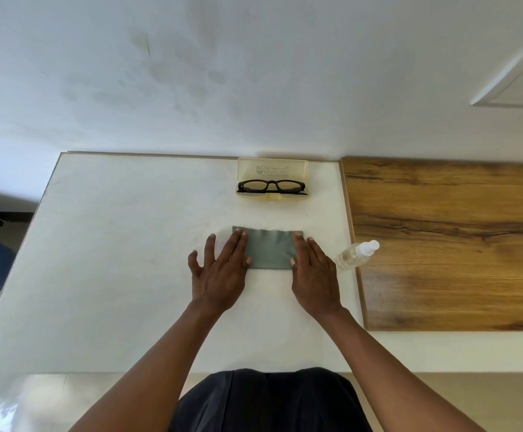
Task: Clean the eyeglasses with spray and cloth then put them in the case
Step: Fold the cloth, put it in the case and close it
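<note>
From the head camera, both hands lie flat on a white table (113, 244), fingers straight and spread, pressing down on a grey cloth (269, 249). The left hand (218, 272) covers the cloth's left edge, and the right hand (314, 275) covers its right edge; neither hand grasps anything. Beyond the cloth, near the table's far edge, an open yellowish case (272, 169) stands with its lid raised against the white wall (254, 73). The black-framed glasses (271, 186) lie folded in the lower half of the case. A clear spray bottle (356, 254) with a white cap stands just right of the right hand, by the edge of a wooden board (456, 238).
</note>
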Motion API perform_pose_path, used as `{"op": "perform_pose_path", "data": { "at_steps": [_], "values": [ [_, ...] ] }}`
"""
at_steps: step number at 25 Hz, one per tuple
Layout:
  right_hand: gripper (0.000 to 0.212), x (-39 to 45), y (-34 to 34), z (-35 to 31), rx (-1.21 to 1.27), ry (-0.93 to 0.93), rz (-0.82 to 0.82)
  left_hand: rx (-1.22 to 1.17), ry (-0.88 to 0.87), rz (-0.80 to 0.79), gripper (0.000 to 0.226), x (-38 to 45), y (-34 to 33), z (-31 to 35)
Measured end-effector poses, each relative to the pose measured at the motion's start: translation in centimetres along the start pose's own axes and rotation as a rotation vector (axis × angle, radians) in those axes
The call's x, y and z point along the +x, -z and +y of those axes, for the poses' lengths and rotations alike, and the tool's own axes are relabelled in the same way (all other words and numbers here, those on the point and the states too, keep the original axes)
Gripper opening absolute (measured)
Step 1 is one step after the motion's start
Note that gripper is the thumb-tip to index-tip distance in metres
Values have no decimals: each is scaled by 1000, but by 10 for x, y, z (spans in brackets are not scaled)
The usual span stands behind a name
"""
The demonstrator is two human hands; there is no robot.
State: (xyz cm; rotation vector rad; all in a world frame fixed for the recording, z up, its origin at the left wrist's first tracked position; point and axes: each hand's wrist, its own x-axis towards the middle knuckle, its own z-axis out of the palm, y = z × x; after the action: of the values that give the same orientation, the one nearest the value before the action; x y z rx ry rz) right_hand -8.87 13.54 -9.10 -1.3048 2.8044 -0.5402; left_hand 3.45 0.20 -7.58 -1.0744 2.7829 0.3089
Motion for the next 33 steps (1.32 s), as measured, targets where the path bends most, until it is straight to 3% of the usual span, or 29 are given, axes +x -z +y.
{"op": "perform_pose_path", "data": {
  "at_steps": [5, 11, 18, 24, 28, 33],
  "values": [
    [46, 0, 2, -6, 4, -12, 21, -35, 38, 47, 66, -1, 0, 5],
    [26, -11, 13, -3, -76, 224, 132, 78, -299, 373, 22, -13, -2, -10],
    [19, -9, 15, 2, -241, 371, 161, 224, -474, 500, 33, -10, 4, -17],
    [20, -3, 16, 4, -246, 378, 106, 238, -448, 522, 39, -5, 1, -14],
    [13, 3, 17, 7, -234, 373, 53, 200, -465, 543, 22, -4, 3, -14],
    [19, 9, 22, 5, -92, 291, 6, 89, -339, 462, 38, 0, 9, -8]
  ]
}}
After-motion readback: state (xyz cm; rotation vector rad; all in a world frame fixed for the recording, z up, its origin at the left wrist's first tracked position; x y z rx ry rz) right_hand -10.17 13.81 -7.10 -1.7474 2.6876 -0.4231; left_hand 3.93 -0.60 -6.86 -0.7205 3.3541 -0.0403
